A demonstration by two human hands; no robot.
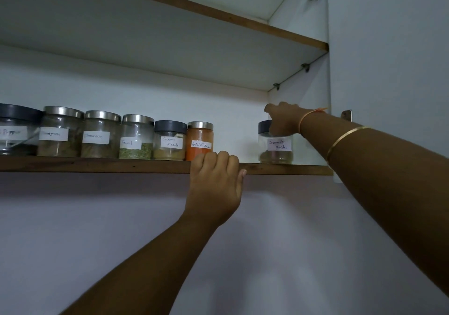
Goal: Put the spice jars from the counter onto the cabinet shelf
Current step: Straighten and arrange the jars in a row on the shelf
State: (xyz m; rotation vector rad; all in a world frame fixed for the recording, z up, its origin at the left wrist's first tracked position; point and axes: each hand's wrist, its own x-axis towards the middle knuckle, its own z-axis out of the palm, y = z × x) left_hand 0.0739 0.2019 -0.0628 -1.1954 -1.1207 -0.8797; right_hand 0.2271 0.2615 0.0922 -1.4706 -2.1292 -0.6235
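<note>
A clear jar labelled coriander powder point(275, 148) with a dark lid stands on the cabinet shelf point(97, 164) near its right end. My right hand point(284, 120) grips the jar by its lid from above. To the left, several labelled spice jars stand in a row, ending with garam masala point(169, 140) and red chilli powder point(199, 142). A gap lies between the chilli jar and the coriander jar. My left hand point(215, 185) holds the shelf's wooden front edge below the chilli jar, fingers curled over it.
An upper shelf point(218, 15) hangs above with nothing on it in view. The cabinet's right wall point(313, 91) and the open door point(388, 59) stand close beside the coriander jar. A bare wall lies below the shelf.
</note>
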